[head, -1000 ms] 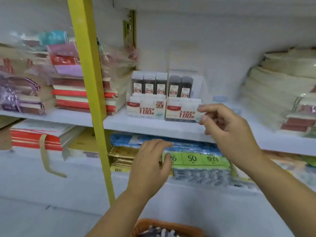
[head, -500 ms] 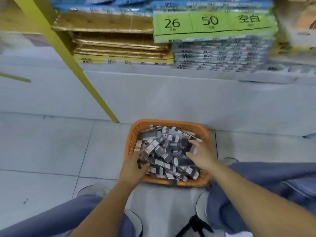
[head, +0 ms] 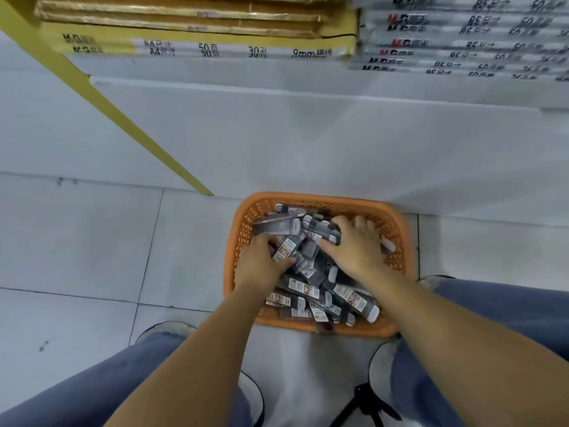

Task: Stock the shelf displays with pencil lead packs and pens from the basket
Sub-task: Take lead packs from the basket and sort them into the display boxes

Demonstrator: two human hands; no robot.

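Observation:
An orange plastic basket (head: pixel 397 229) stands on the floor against the shelf base, heaped with grey pencil lead packs (head: pixel 351 298) that carry red and white labels. Both my hands are inside it. My left hand (head: pixel 261 268) is at the pile's left side, its fingers and thumb curled round one labelled pack (head: pixel 286 249). At the upper right of the pile, my right hand (head: pixel 357 246) has its fingers bent down into the packs and its thumb stretched left under a pack (head: pixel 320 235). Its fingertips are hidden. The shelf displays are out of view.
Above, the lowest shelf holds yellow paper packs (head: pixel 200 41) and grey packs (head: pixel 462 47). A yellow upright (head: pixel 123 118) slants down to the floor left of the basket. My knees in blue jeans flank the basket, and a black tripod (head: pixel 366 402) stands between my feet.
The view dropped from the shelf displays to the floor basket. Both hands went down from the shelf into the basket and have closed on packs.

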